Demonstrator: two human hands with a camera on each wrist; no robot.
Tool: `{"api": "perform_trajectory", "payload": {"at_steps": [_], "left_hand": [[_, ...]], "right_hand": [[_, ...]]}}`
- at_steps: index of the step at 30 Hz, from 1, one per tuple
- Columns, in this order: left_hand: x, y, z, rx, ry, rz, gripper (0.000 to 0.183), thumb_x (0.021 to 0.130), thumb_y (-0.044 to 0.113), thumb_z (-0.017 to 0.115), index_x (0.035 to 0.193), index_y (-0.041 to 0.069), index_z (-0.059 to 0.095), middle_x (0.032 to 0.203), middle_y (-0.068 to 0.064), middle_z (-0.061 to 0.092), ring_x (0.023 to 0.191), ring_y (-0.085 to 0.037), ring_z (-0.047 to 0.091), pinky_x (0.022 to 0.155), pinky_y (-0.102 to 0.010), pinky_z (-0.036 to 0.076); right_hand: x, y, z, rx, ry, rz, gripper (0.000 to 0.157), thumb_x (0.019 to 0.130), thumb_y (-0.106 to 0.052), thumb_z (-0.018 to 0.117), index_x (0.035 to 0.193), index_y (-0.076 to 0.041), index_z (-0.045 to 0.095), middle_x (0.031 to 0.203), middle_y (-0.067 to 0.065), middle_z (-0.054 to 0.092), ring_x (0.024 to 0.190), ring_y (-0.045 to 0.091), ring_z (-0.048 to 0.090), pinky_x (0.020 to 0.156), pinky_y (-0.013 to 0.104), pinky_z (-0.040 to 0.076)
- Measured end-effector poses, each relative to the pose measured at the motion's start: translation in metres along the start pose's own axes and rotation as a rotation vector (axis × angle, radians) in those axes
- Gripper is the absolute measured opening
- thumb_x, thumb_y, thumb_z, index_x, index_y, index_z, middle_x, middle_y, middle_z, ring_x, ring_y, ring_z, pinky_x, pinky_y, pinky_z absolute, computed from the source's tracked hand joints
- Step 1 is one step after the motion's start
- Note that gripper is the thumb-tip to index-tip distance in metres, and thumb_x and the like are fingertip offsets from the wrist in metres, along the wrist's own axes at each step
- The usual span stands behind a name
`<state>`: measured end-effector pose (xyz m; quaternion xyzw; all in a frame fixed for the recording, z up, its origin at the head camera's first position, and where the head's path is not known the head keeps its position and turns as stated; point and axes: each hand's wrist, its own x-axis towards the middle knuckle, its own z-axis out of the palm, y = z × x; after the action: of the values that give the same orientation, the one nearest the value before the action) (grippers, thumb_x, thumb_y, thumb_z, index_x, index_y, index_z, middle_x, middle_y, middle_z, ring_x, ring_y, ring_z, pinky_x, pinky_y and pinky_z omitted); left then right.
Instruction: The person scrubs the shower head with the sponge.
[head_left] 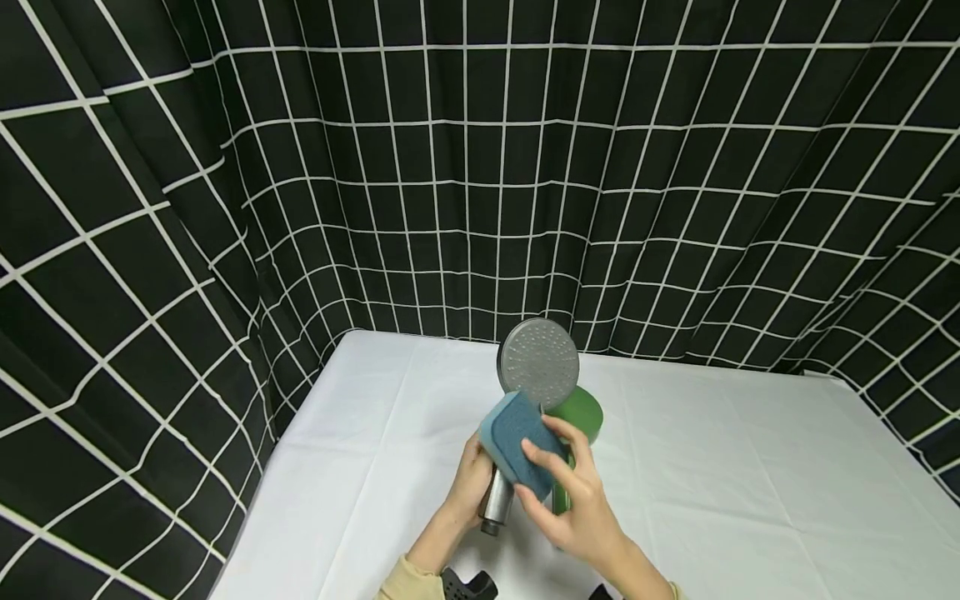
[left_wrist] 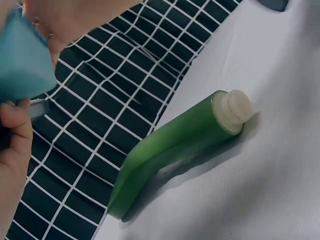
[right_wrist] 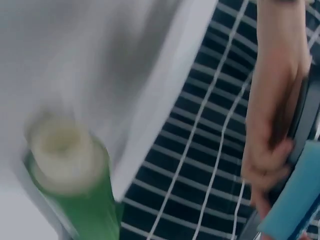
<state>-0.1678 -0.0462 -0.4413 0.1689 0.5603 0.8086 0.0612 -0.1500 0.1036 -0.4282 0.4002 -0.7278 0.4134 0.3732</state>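
Note:
My left hand (head_left: 469, 485) grips the handle of a grey shower head (head_left: 540, 360), its round nozzle face up and pointing away from me. My right hand (head_left: 583, 503) pinches a blue sponge (head_left: 519, 442) between thumb and fingers. Held against the handle just below the nozzle face, the sponge covers part of it and some of the left fingers. A second, green shower head (head_left: 583, 415) lies on the table behind the right hand. Its handle, with a cream-coloured threaded end (left_wrist: 235, 110), shows in the left wrist view.
A white cloth (head_left: 720, 475) covers the table. Black curtains (head_left: 480, 167) with a white grid hang behind it and along both sides. Black wrist straps (head_left: 468, 586) show at the bottom edge of the head view.

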Motion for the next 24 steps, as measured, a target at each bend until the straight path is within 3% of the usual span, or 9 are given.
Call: {"api": "perform_trajectory", "payload": {"at_steps": [1, 4, 8, 10, 14, 17, 21, 24], "left_hand": [[0.001, -0.004, -0.002, 0.053, 0.015, 0.003, 0.046, 0.102, 0.035, 0.029, 0.138, 0.007, 0.037, 0.115, 0.000, 0.048, 0.095, -0.010, 0.050, 0.082, -0.026, 0.044], [0.004, -0.012, -0.004, 0.086, 0.017, 0.011, 0.050, 0.102, 0.039, 0.026, 0.139, 0.007, 0.036, 0.121, -0.007, 0.047, 0.097, -0.014, 0.049, 0.083, -0.029, 0.043], [0.003, -0.009, -0.005, 0.069, 0.025, 0.039, 0.046, 0.102, 0.036, 0.027, 0.135, 0.006, 0.040, 0.127, -0.004, 0.046, 0.111, -0.012, 0.045, 0.094, -0.027, 0.039], [0.002, 0.000, -0.003, 0.043, 0.028, 0.049, 0.045, 0.103, 0.036, 0.025, 0.130, 0.005, 0.043, 0.118, -0.001, 0.051, 0.106, -0.009, 0.047, 0.091, -0.023, 0.040], [-0.001, 0.019, 0.001, -0.021, 0.012, 0.088, 0.046, 0.104, 0.030, 0.017, 0.119, -0.007, 0.039, 0.088, 0.000, 0.052, 0.075, -0.006, 0.051, 0.067, -0.019, 0.046], [-0.001, 0.023, 0.002, -0.024, -0.001, 0.117, 0.041, 0.104, 0.023, 0.018, 0.114, -0.011, 0.040, 0.083, 0.000, 0.054, 0.065, -0.005, 0.052, 0.058, -0.017, 0.045], [-0.003, 0.017, 0.004, -0.003, -0.004, 0.115, 0.025, 0.102, 0.020, 0.034, 0.102, 0.006, 0.054, 0.088, 0.006, 0.057, 0.075, -0.005, 0.055, 0.069, -0.019, 0.047], [-0.002, 0.004, 0.003, 0.060, 0.036, 0.090, 0.029, 0.100, 0.028, 0.041, 0.103, 0.005, 0.059, 0.091, 0.007, 0.057, 0.086, -0.007, 0.054, 0.082, -0.025, 0.044]], "right_hand": [[0.000, 0.004, 0.000, -0.025, 0.014, 0.040, 0.042, 0.089, -0.035, 0.061, 0.111, 0.001, 0.064, 0.123, 0.034, 0.041, 0.112, 0.039, 0.043, 0.099, 0.022, 0.034], [-0.001, 0.009, 0.000, -0.072, 0.027, 0.112, 0.044, 0.089, -0.038, 0.060, 0.113, -0.001, 0.063, 0.127, 0.030, 0.041, 0.113, 0.038, 0.042, 0.097, 0.022, 0.034], [-0.008, 0.000, 0.001, -0.021, -0.023, 0.136, 0.044, 0.087, -0.034, 0.063, 0.118, -0.002, 0.061, 0.128, 0.028, 0.040, 0.111, 0.034, 0.042, 0.090, 0.021, 0.039], [-0.013, -0.006, -0.001, 0.026, -0.060, 0.089, 0.044, 0.086, -0.030, 0.066, 0.118, -0.001, 0.061, 0.127, 0.029, 0.039, 0.110, 0.034, 0.042, 0.086, 0.023, 0.041], [-0.022, -0.017, -0.008, 0.109, -0.212, -0.071, 0.043, 0.083, -0.027, 0.069, 0.118, -0.003, 0.061, 0.125, 0.031, 0.039, 0.113, 0.031, 0.042, 0.090, 0.023, 0.040], [-0.021, -0.020, -0.014, 0.167, -0.268, -0.169, 0.041, 0.083, -0.025, 0.069, 0.116, -0.002, 0.061, 0.123, 0.032, 0.039, 0.114, 0.032, 0.042, 0.093, 0.024, 0.040], [-0.005, -0.014, -0.012, 0.155, -0.157, -0.204, 0.035, 0.085, -0.021, 0.066, 0.111, 0.003, 0.063, 0.119, 0.037, 0.041, 0.114, 0.038, 0.043, 0.098, 0.027, 0.037], [0.000, 0.000, -0.008, 0.084, -0.044, -0.156, 0.036, 0.088, -0.024, 0.064, 0.111, 0.003, 0.063, 0.119, 0.039, 0.040, 0.116, 0.039, 0.041, 0.101, 0.027, 0.034]]}}
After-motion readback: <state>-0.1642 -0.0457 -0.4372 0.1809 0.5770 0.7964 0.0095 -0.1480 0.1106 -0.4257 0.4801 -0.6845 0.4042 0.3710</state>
